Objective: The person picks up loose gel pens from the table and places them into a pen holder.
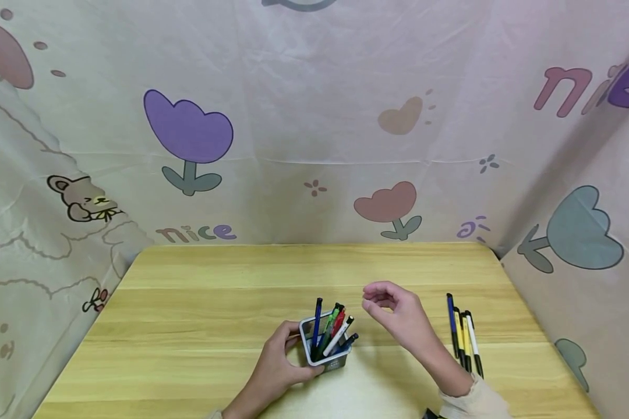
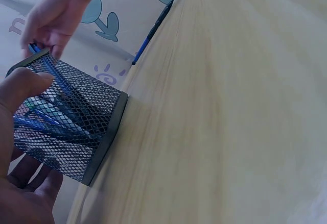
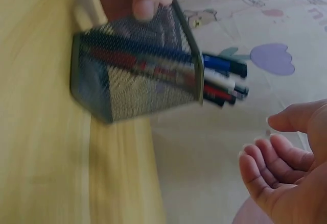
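Note:
A dark mesh pen holder [image 1: 336, 364] with a pale rim stands near the middle of the table. My left hand [image 1: 276, 362] grips it from the left, the thumb across the near side and fingers round the far side. Blue, green, red and white pens [image 1: 338, 337] lean inside it, caps up; in the right wrist view they poke out past the rim of the holder [image 3: 130, 99]. To the right of the holder hovers my right hand [image 1: 400, 317], its fingers loosely bent with nothing between them, apart from the pens.
Several pens, blue, yellow and white [image 1: 466, 334], lie side by side on the table at the right, beyond my right forearm. The wooden table [image 1: 199, 291] is bordered by a printed cloth [image 1: 293, 116] behind and on both sides.

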Demonstrator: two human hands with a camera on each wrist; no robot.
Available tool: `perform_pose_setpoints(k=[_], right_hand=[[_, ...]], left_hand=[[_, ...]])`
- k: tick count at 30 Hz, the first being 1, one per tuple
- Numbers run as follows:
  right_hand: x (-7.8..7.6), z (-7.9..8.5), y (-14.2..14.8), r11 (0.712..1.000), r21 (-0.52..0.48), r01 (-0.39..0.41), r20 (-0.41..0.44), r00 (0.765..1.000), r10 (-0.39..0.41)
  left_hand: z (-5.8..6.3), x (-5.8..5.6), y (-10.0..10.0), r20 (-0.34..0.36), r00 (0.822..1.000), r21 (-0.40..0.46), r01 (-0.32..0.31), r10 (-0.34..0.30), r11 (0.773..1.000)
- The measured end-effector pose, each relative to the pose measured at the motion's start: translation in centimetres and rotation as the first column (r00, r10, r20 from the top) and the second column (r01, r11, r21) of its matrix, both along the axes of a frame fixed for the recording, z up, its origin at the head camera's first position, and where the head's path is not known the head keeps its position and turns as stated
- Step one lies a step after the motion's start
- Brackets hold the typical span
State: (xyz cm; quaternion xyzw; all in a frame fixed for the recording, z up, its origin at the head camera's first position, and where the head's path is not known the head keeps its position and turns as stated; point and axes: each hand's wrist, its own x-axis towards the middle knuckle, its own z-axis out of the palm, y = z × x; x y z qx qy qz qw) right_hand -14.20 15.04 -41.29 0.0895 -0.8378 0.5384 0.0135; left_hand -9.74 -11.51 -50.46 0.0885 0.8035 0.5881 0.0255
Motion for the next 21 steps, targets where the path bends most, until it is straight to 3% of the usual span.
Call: perform_pose_setpoints(k=[4, 11, 21], right_hand=[[-0.3, -0.6, 1.5, 0.99, 0.128, 0.063, -0.031, 0.998, -0.059], [-0.9, -1.8, 4.8, 0.934, 0.312, 0.175, -0.078, 0.984, -0.158], [-1.6, -2.5, 9.0, 0.839, 0.502, 0.21, -0.042, 0.975, -0.218]], left_hand=[[0.0, 0.0, 0.0, 0.007, 1.0, 0.012, -0.005, 0.005, 1.0], [0.0, 0.1, 0.0, 0.001, 1.0, 0.005, 0.004, -0.004, 1.0], [-0.2, -0.1, 0.0, 0.007, 1.0, -0.003, 0.003, -0.003, 1.0]])
